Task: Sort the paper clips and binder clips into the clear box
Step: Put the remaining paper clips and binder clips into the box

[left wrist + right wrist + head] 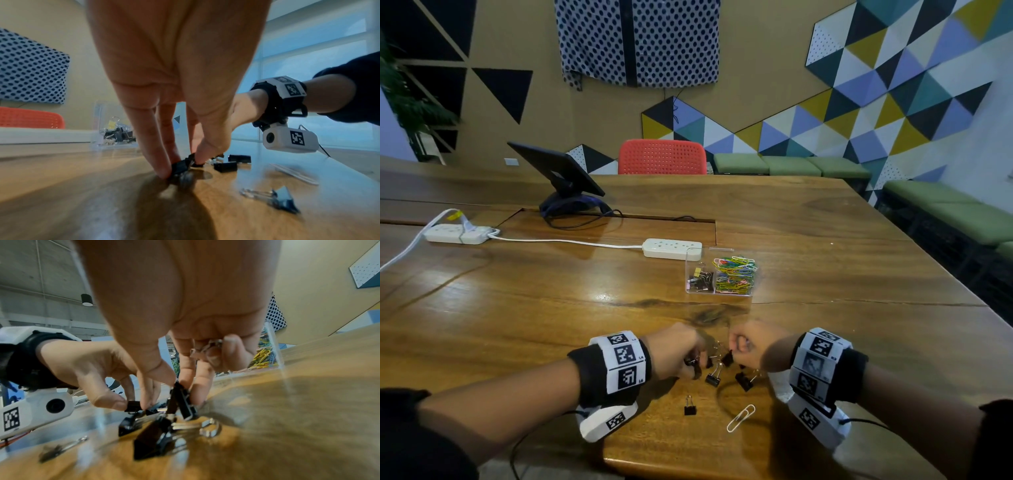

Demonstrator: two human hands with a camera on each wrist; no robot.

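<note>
Near the table's front edge lie several loose black binder clips (713,377). My left hand (693,363) pinches one black binder clip (182,165) between thumb and fingers, low on the wood. My right hand (731,354) pinches another black binder clip (183,400), and a metal clip piece (207,348) is tucked under its curled outer fingers. One binder clip (690,407) lies alone closer to me, beside a white paper clip (740,417). Farther back stands the clear box (687,274), with binder clips (701,277) in its left compartment and coloured paper clips (735,275) in its right.
A white power strip (673,248) lies just behind the box, and its cable runs left to a second strip (458,234). A dark tablet on a stand (558,171) and a red chair (662,157) are at the far side. The table's front edge is right below my wrists.
</note>
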